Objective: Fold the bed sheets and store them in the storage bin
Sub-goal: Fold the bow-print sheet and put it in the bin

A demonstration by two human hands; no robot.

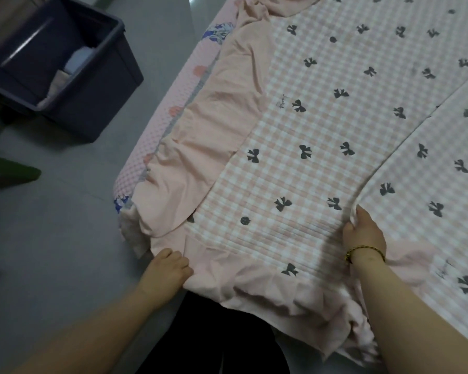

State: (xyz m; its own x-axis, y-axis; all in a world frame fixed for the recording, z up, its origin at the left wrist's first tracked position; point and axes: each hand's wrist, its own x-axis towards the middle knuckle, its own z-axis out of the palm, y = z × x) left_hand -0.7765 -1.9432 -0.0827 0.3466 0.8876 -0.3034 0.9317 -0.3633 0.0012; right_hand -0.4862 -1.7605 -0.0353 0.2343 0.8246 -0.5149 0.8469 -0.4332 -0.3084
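On the bed [157,147], the left hand [170,265] pinches the frilled corner of the bed sheet [308,130] while the right hand [362,234] grips its folded edge, likely keeping it taut to align the fold.

A bed [185,85] is seen dressed in a pink textured cover [135,171] with floral prints, left exposed along the left edge. Directly on it a bed sheet [322,130] is spread, pink-and-white checked with dark bows. Its plain pink ruffle is draped over the near edge and the near left corner, and one part is folded over at the right. On the grey floor [65,238], a dark storage bin [111,85] is stood near the bed's left edge.
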